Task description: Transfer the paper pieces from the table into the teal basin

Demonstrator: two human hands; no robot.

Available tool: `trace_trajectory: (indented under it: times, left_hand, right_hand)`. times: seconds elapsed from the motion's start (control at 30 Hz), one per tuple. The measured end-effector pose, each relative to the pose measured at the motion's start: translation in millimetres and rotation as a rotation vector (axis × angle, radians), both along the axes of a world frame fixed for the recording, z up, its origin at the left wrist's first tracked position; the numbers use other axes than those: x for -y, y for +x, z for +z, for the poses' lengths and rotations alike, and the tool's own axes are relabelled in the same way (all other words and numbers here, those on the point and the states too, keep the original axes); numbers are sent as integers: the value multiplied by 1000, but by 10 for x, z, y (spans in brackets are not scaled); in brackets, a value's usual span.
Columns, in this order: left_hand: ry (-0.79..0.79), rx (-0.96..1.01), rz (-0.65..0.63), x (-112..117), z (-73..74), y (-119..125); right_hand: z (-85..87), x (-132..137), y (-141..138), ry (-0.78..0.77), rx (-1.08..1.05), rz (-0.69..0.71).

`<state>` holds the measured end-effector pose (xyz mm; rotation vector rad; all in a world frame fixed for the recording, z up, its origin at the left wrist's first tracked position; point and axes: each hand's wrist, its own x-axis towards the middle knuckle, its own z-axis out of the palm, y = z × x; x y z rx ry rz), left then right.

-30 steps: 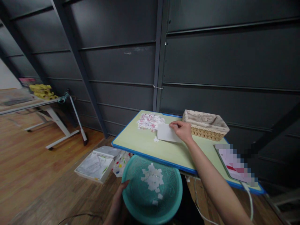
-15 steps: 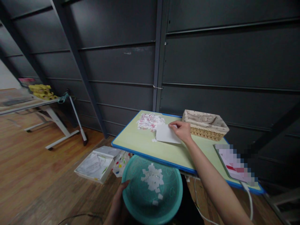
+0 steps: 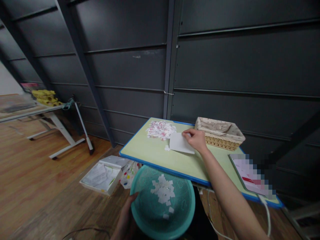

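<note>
My right hand pinches the upper right edge of a white sheet of paper, which lies low over the pale green tabletop. Left of the sheet are a few small white paper pieces, and behind them spreads a pile of white and pink paper scraps. Below the table edge, my left hand grips the left rim of a teal plastic basket. Several white paper squares lie inside it. Most of my left fingers are hidden by the rim.
A fabric-lined wicker basket stands at the table's back right, with a tablet and white cable nearer. An open white box and a spotted plastic bag sit on the floor left. A dark panelled wall rises behind.
My right hand has shifted slightly right with the sheet, and the small paper pieces beside it have slid right too. My left hand and the teal basket stay put.
</note>
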<state>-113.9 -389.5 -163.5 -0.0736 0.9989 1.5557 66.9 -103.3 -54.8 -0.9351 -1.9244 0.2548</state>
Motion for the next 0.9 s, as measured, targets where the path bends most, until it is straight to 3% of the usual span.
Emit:
trace_trajectory:
  times: [0.57,0.9]
  left_hand:
    - [8,-4,-14,14,-40,-5]
    - [-26,-26,4,11,54,26]
  right_hand:
    - [-68,-4,-89,31,-7,16]
    - [-40,-16,-35,-47,-62,93]
